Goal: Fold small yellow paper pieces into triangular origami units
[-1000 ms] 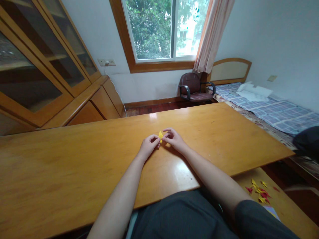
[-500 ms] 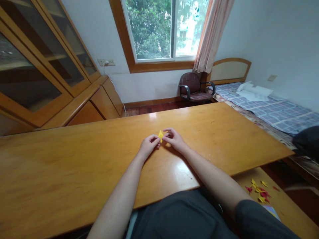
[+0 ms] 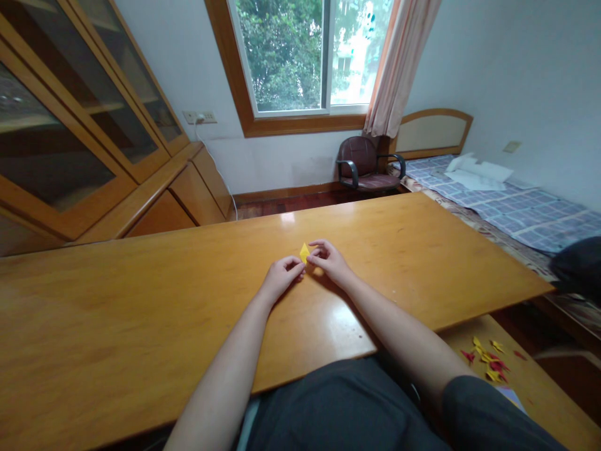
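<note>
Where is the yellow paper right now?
Head view, centre: the yellow paper is pinched between the left hand and right hand, over the table.

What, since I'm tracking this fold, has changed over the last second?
The yellow paper piece has shifted very slightly away from the person, along with the right hand pinching it. The left hand stays at its lower corner; neither let go. The table and the pile of folded pieces lie as before.

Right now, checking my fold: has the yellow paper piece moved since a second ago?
Yes, barely: the yellow paper piece has edged toward the far edge of the table.
</note>
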Action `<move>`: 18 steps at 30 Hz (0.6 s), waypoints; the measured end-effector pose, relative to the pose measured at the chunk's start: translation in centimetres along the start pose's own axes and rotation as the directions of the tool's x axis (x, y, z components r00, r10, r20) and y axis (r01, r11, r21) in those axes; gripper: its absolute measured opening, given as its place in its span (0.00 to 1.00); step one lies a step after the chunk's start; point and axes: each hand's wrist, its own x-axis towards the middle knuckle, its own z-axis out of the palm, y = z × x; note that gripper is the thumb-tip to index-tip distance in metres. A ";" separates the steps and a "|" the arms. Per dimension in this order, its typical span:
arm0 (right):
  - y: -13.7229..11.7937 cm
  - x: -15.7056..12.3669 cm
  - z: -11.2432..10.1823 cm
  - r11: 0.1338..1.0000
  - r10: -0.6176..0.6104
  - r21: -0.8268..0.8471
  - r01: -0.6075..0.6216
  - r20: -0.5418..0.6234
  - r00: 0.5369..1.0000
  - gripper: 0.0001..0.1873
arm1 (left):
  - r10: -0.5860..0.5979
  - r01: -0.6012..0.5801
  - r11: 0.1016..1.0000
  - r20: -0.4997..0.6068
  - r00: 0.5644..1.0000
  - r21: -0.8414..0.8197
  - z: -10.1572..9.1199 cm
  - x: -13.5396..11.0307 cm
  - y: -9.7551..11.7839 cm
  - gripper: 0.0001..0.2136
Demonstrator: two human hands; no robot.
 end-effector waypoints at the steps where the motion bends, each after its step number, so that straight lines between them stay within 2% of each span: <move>1: 0.0 0.0 0.0 1.000 0.000 0.008 0.000 0.000 1.000 0.22 | 0.001 -0.002 1.000 0.006 1.000 0.009 0.0 0.0 0.0 0.13; 12: 0.1 0.0 0.0 1.000 0.013 0.011 -0.013 0.002 1.000 0.24 | -0.027 0.027 0.999 -0.001 1.000 -0.026 0.1 -0.1 0.1 0.14; 18: -0.1 -0.1 0.2 1.000 0.016 -0.014 -0.016 0.026 1.000 0.24 | -0.055 0.050 0.994 -0.057 0.997 -0.097 0.1 -0.1 0.3 0.15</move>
